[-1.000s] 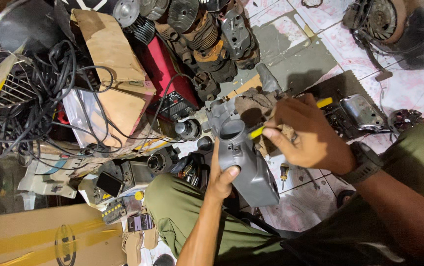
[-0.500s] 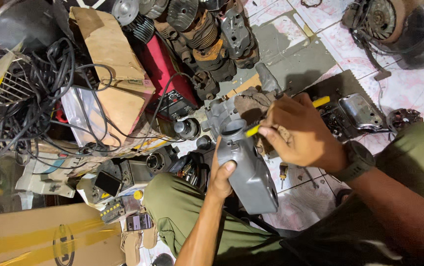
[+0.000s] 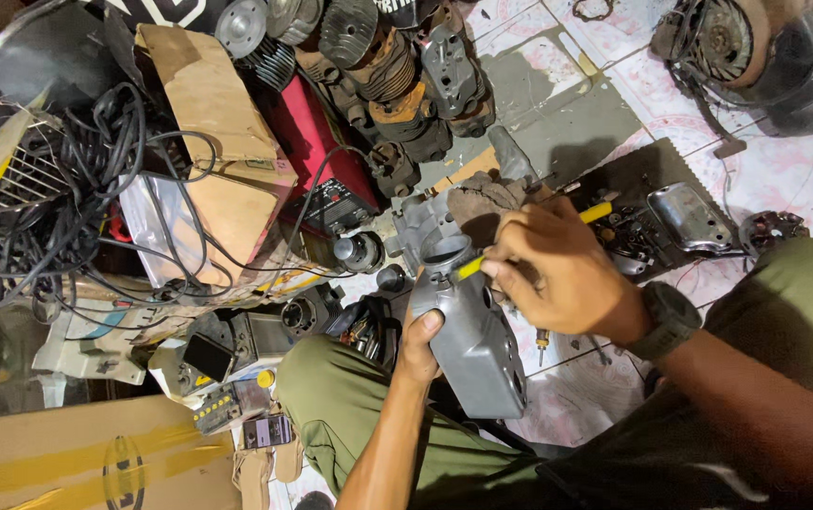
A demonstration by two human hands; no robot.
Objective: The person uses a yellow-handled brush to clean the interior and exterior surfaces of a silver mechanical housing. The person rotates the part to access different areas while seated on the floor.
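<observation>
The tiled floor carries the clutter. At the far side lies a row of finned engine cylinders; to the left, a tangle of black cables and a torn cardboard box rest beside a red machine.

The work item is a grey cast housing, held upright above the person's knee, with its round open mouth facing up and away. The left hand is closed on the housing from the near-left side, thumb pressed on its flat face. The right hand is closed around a yellow-handled tool; the front end of the tool sits at the rim of the housing's mouth, and the rear end of the handle projects past the knuckles. The working tip is too small to identify.

Judged step: the person works the tool at the mouth of the housing, either scraping or probing the rim. The next move calls for 2 conditions: a steady hold by the left hand so the housing does not turn, and light, controlled pressure from the right hand, since a slip would drive the tip toward the left thumb.

A small screwdriver lies on the floor just beyond the housing.
</observation>
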